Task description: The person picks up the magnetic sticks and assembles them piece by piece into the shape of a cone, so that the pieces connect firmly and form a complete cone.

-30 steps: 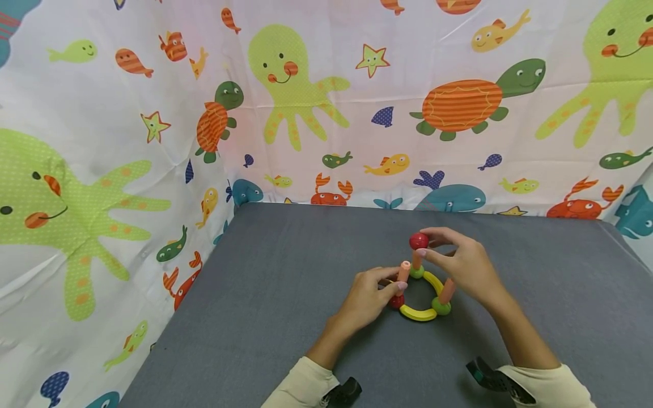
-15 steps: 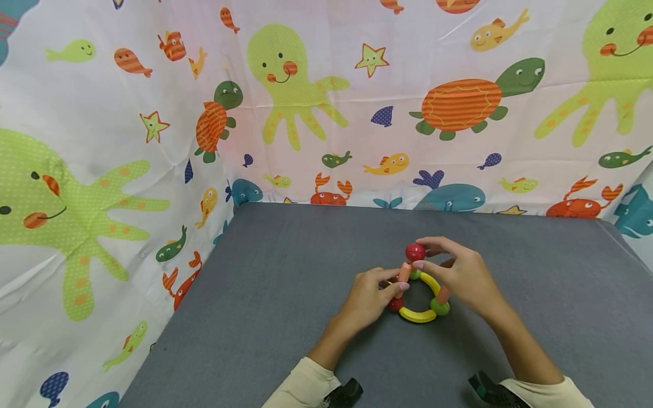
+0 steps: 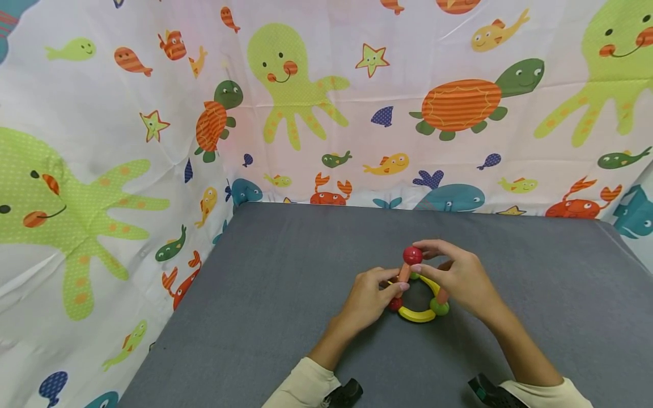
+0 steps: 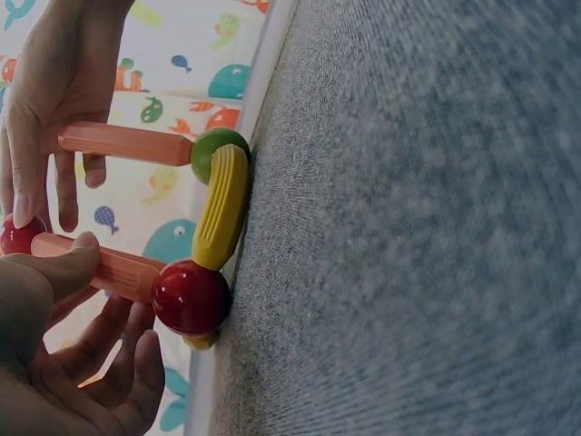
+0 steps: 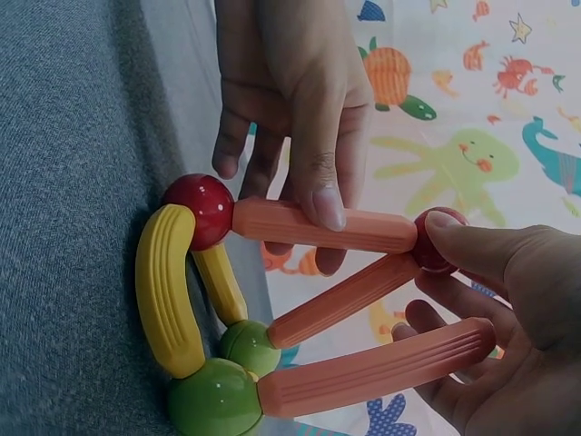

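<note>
A ring of yellow curved bars (image 5: 165, 291) lies on the grey table, joined by a red ball (image 5: 200, 211) and two green balls (image 5: 213, 398). Orange ridged sticks rise from these balls. My left hand (image 3: 369, 294) pinches the left stick (image 5: 381, 233) between thumb and fingers. Between its thumb and fingers, my right hand (image 3: 461, 277) holds another red ball (image 3: 412, 255) right at that stick's top end. The back stick (image 5: 345, 300) leans up toward the same ball and overlaps it in the right wrist view. The right stick (image 5: 381, 368) stands beneath the right hand.
Grey cloth covers the table (image 3: 285, 272). A white curtain (image 3: 347, 124) printed with sea animals hangs behind it and along the left side. Dark wrist devices (image 3: 347, 394) sit at both cream sleeves.
My right hand has brought the red ball left and down, from above the back stick to the top of the stick my left hand holds. The left hand has stayed nearly still.
</note>
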Demonstrator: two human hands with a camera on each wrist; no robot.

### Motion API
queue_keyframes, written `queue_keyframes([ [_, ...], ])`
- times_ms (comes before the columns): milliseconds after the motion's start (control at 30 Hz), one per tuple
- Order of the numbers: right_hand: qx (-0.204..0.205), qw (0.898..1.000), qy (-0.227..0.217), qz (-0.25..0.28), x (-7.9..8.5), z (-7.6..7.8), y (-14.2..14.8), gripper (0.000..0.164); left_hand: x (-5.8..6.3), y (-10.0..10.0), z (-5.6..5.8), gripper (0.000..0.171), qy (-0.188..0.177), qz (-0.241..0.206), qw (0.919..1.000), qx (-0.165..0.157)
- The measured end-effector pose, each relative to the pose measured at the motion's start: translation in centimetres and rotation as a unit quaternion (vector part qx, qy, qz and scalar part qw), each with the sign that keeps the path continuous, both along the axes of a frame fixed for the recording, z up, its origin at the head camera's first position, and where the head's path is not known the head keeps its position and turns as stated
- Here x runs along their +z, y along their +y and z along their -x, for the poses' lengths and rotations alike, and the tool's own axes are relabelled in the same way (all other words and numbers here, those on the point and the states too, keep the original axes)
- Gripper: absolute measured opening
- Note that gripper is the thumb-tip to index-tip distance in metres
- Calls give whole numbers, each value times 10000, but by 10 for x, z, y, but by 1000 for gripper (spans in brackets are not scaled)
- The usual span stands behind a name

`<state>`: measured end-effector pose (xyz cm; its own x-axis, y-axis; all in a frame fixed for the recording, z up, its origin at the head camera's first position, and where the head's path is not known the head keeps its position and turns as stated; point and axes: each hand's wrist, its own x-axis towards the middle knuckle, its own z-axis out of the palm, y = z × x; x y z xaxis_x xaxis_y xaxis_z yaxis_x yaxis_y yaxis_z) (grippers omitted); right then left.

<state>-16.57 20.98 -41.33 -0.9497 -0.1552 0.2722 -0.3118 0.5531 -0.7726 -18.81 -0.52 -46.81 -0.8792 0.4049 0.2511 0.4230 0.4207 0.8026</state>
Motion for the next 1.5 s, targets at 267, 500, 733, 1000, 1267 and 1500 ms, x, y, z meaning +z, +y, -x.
queue_keyframes([
  [267,-152,9991,220,-324,0,-4,7,47,-2,0,0,35,177,-12,9998,-29],
  [500,-309,9980,251,-493,-4,-16,28,50,-3,-1,0,35,158,-16,9999,5],
  [733,-164,9976,-207,-640,-13,-26,48,43,-4,-2,0,39,131,-17,9999,32],
  [1000,-71,9955,-501,-802,-27,-26,51,35,-3,-3,-1,40,75,-37,10000,-10],
  [1267,99,9969,-506,-594,-31,-24,48,33,-2,-2,0,39,51,-68,10000,-20],
  [1500,-108,9975,-389,-575,-35,-18,41,37,-2,-1,-1,39,-51,-67,9999,-74],
])
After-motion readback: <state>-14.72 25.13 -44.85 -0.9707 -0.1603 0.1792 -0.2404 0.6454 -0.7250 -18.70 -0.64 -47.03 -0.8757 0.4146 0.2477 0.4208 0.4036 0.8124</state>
